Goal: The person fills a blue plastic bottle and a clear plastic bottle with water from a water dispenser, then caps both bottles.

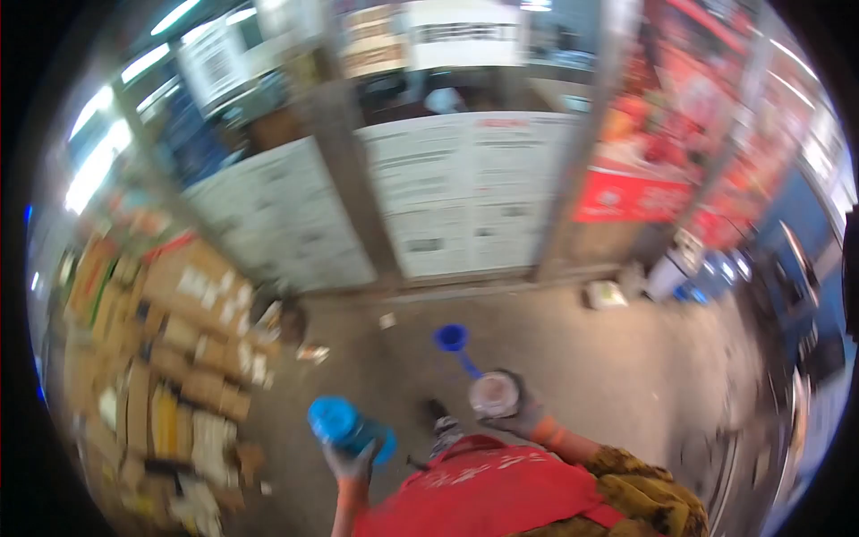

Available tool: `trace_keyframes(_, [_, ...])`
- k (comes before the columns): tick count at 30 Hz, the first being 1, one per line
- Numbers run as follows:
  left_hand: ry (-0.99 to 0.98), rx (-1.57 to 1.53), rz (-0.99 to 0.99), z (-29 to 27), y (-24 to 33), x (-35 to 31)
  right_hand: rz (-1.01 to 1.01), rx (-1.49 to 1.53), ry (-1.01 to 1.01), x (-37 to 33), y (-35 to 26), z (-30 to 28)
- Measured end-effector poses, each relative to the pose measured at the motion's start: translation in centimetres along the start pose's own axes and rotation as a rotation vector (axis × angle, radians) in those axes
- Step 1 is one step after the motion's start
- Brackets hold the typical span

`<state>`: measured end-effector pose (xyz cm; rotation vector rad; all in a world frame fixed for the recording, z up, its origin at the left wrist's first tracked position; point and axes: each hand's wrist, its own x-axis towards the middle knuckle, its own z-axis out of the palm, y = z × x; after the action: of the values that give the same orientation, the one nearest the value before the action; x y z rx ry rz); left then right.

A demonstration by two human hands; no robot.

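My left hand (351, 464), in a grey glove, grips a bright blue cylindrical container (376, 438) tilted to the left; its exact kind is blurred. In my gloved right hand (526, 417) is a round tub (494, 395), seen from above with a pale pinkish-white top. Whether that top is a lid or contents I cannot tell. Just beyond the tub, a dark blue long-handled scoop (452, 338) shows over the floor, its handle running toward the tub. The two held things are apart.
Flattened cardboard (201, 349) is piled along the left. Ahead stands a wall of glass and white notice panels (470, 192). Clear blue-tinted water bottles (716, 273) stand at the far right, near a white package (606, 294). Scraps of litter (312, 353) lie on the concrete floor (608, 358).
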<state>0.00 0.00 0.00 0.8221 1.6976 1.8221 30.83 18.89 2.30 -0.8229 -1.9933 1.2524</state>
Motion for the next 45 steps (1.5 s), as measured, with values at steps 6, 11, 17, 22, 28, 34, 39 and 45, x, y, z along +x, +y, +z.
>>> trace_keyframes(6, [0.034,-0.029,0.044,-1.0,3.4,17.5,0.063,-0.016,0.002,14.0,0.1,2.7])
trace_keyframes(11, [0.056,0.057,0.241,1.2,5.4,33.5,0.106,-0.016,0.004,22.9,0.2,4.2])
trace_keyframes(17, [-0.053,0.004,0.292,3.0,7.9,46.8,0.031,0.075,0.025,34.4,2.5,6.7])
trace_keyframes(22, [-0.204,0.025,0.332,5.5,11.4,55.8,-0.021,-0.021,0.005,43.9,3.9,8.0])
trace_keyframes(28, [-0.19,0.062,0.487,11.4,16.4,65.6,0.007,-0.046,-0.007,50.8,3.1,10.4])
trace_keyframes(34, [-0.046,0.115,0.656,15.7,18.0,69.4,0.084,-0.045,0.141,51.7,2.6,13.6])
trace_keyframes(39, [-0.059,-0.061,0.614,15.0,16.6,68.9,0.102,-0.038,0.225,50.2,1.0,16.0])
trace_keyframes(45, [-0.062,0.011,0.645,12.8,14.9,72.4,0.209,-0.021,0.329,49.5,0.4,18.3])
